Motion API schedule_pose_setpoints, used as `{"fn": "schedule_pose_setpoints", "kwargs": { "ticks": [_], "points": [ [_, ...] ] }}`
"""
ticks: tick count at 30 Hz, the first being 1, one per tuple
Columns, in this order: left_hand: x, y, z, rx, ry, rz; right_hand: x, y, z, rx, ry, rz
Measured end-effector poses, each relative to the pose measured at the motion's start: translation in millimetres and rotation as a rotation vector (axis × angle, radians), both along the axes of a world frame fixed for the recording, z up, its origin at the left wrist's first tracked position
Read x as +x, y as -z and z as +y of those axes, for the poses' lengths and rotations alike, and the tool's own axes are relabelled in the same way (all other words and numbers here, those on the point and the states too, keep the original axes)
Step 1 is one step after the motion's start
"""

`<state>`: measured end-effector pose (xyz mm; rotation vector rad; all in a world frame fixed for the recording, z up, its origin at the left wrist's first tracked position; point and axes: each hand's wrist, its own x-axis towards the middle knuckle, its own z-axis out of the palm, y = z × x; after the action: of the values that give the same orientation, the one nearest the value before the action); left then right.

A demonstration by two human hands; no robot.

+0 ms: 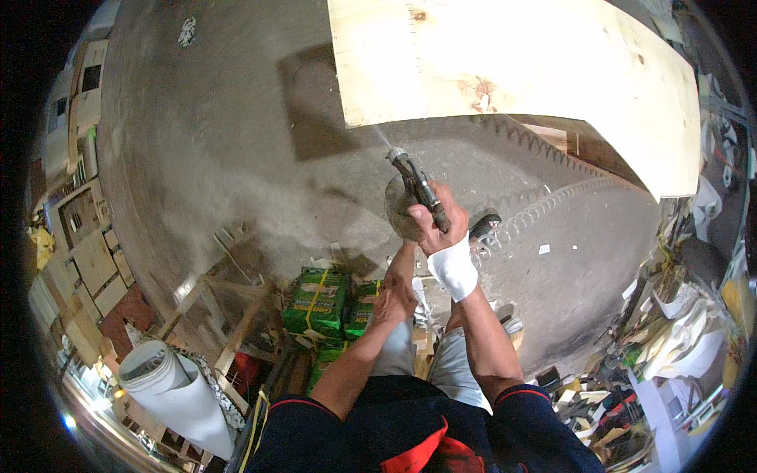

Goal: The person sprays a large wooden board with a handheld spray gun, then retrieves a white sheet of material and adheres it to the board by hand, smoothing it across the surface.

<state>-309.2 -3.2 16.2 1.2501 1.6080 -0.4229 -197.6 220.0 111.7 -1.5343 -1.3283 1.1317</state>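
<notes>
My right hand (441,217), with a white wrap at the wrist, grips a black-and-silver spray gun (419,186) with a dark cup (399,206) hanging beside it. A pale mist leaves the nozzle toward the lower left corner of a light plywood board (520,55). My left hand (402,268) is under the cup and appears to support it; its fingers are mostly hidden. A translucent coiled hose (536,205) runs right from near my right hand.
Green printed bags (314,303) lie by my legs, beside a wooden frame (236,339) and a white roll (177,402). Wood panels (98,272) line the left. Piled offcuts (670,339) cover the right side. The concrete floor (197,142) shows below the board.
</notes>
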Motion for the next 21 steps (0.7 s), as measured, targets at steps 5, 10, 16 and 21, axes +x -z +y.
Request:
{"fn": "schedule_pose_setpoints", "kwargs": {
  "ticks": [5,10,16,21],
  "points": [
    [-3.2,14.6,-14.2,0.093,-0.104,-0.015,-17.3,-1.7,8.1,0.056,-0.045,0.004],
    [-9.4,11.2,-15.7,0.020,-0.021,-0.027,-13.9,-2.9,30.6,-0.146,-0.075,-0.119],
    [-9.2,4.7,-10.9,-0.023,-0.053,-0.023,-5.1,-3.6,39.2,-0.004,0.108,-0.172],
    [-11.5,12.0,-4.3,-0.166,-0.060,-0.041,-6.7,-5.6,39.9,0.092,0.042,-0.076]
  ]
}}
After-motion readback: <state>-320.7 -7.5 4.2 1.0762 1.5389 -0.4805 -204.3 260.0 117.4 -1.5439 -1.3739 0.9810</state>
